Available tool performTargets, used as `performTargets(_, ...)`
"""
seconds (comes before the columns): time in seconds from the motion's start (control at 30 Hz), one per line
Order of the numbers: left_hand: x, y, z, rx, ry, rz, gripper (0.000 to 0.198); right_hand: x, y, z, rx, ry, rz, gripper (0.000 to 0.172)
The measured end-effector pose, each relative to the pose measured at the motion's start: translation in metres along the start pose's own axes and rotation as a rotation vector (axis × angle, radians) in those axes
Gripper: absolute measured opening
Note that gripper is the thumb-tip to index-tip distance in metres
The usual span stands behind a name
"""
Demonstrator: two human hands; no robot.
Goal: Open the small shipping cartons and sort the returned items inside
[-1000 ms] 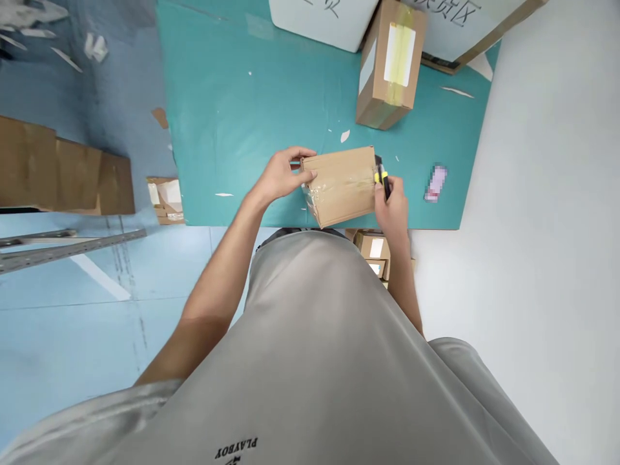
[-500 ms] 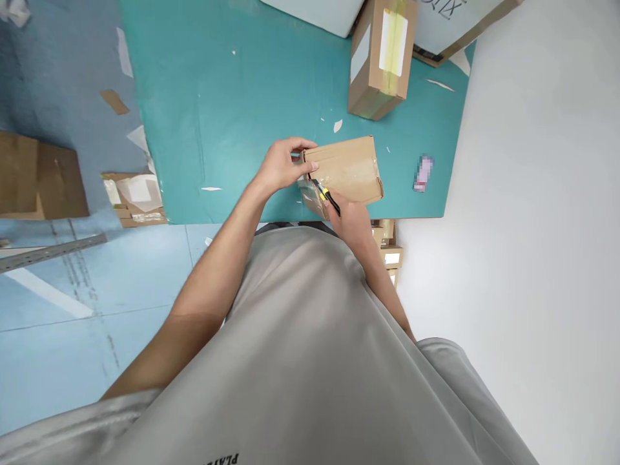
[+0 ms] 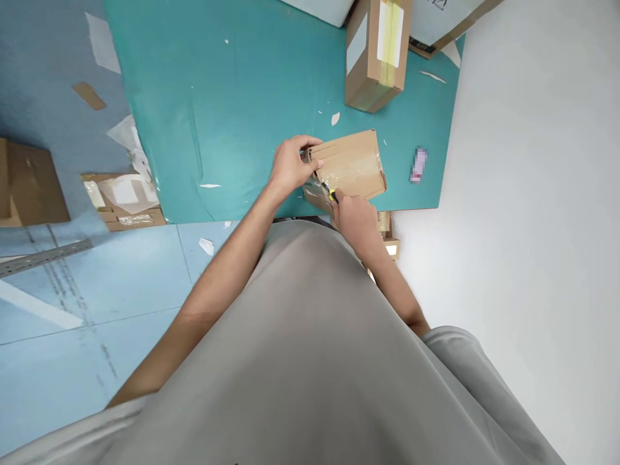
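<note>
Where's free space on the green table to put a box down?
Widest bare patch: table left of the left hand and taped box. Crowded on the right: upright box, pink item, right hand with knife.

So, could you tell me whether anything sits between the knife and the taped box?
Nothing visible does. The knife in the right hand meets the box at its taped near edge, and the left hand grips its left end directly.

A brown cardboard box (image 3: 349,165) under glossy clear tape lies on a teal table (image 3: 252,97); the knife (image 3: 331,194) is yellow and black.
</note>
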State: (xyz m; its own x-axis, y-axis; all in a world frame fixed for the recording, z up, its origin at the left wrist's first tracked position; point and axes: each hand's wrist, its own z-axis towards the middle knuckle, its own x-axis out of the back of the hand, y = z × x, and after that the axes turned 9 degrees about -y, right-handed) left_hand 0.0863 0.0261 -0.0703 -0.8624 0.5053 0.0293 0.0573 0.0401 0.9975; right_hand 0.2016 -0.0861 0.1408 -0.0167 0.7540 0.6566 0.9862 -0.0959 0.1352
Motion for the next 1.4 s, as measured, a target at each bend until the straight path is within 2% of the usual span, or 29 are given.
performTargets(0.2, -0.005, 0.018, -0.004, 0.035, 0.05, 0.083, 0.044, 0.002, -0.002, -0.004, 0.031, -0.027, 0.023, 0.044)
performTargets(0.4, -0.003, 0.024, -0.007, 0.042, 0.056, 0.129, 0.046, -0.002, -0.005, -0.011, 0.023, -0.059, 0.016, 0.044)
performTargets(0.53, 0.006, 0.022, -0.006, 0.057, 0.085, 0.115, 0.049, -0.006, -0.017, -0.003, 0.08, -0.016, -0.041, 0.053)
performTargets(0.63, 0.007, 0.02, -0.005, 0.068, 0.077, 0.094, 0.054, -0.015, -0.013, -0.004, 0.114, -0.004, -0.082, 0.062)
performTargets(0.73, 0.004, 0.023, -0.01, 0.06, 0.116, 0.052, 0.066, -0.026, 0.007, -0.001, 0.162, 0.006, -0.034, 0.067)
performTargets(0.83, 0.003, 0.035, -0.028, 0.063, 0.225, 0.056, 0.074, -0.035, 0.038, 0.006, 0.262, 0.055, 0.158, 0.057)
performTargets(0.93, 0.002, 0.054, -0.06, 0.071, 0.325, 0.175, 0.058, -0.044, 0.076, 0.017, 0.257, 0.193, 0.378, 0.044)
performTargets(0.97, 0.001, 0.06, -0.071, 0.075, 0.305, 0.219, 0.052, -0.046, 0.089, 0.023, 0.213, 0.259, 0.427, 0.043)
performTargets(1.03, -0.005, 0.07, -0.091, 0.096, 0.17, 0.285, 0.045, -0.052, 0.114, 0.036, 0.102, 0.396, 0.484, 0.045)
performTargets(1.07, -0.009, 0.073, -0.098, 0.117, 0.084, 0.305, 0.048, -0.054, 0.126, 0.044, 0.049, 0.456, 0.497, 0.046)
performTargets(1.13, -0.018, 0.076, -0.105, 0.182, -0.047, 0.329, 0.071, -0.06, 0.145, 0.061, -0.031, 0.539, 0.508, 0.046)
performTargets(1.2, -0.026, 0.074, -0.106, 0.247, -0.089, 0.339, 0.091, -0.064, 0.156, 0.078, -0.052, 0.558, 0.517, 0.047)
performTargets(1.4, -0.038, 0.062, -0.104, 0.264, -0.09, 0.288, 0.117, -0.076, 0.156, 0.1, -0.017, 0.479, 0.563, 0.042)
